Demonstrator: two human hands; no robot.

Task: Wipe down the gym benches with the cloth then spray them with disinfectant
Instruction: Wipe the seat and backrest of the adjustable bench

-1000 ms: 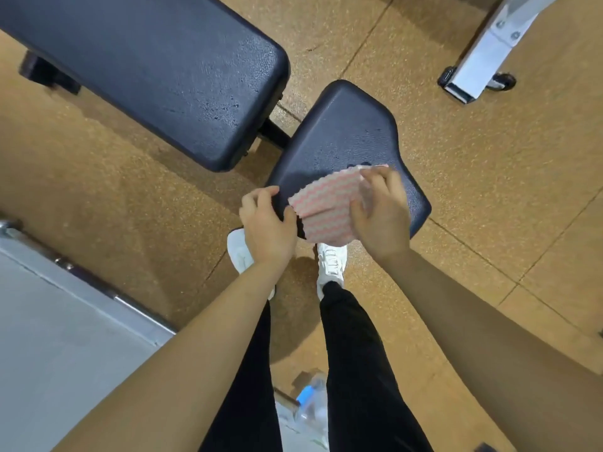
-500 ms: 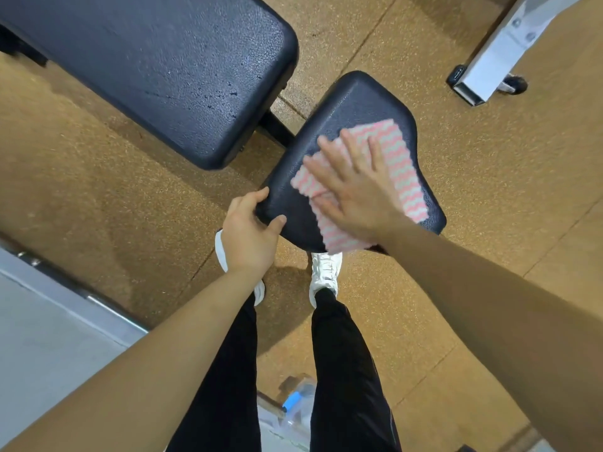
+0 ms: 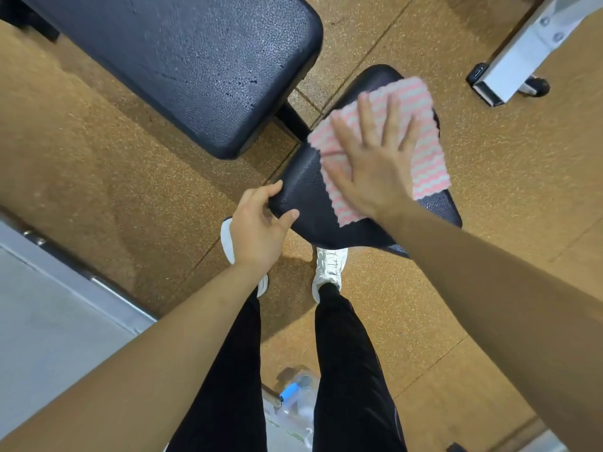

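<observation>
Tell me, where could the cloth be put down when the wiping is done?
The long back pad is bare. The floor between it and the grey platform is open too. The seat pad is crowded: the right hand presses the cloth, the left hand grips its corner.

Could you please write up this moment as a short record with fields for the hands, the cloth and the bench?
right hand: flat, fingers spread, pressing the cloth onto the seat pad
left hand: gripping the near left edge of the seat pad
cloth: pink and white stripes, spread over the seat pad's far part
seat pad: dark, near part uncovered
back pad: dark, upper left, separate from the seat pad, wet-looking specks
spray bottle: on the floor between the legs, partly hidden
stage: wiping, spraying not begun
</observation>
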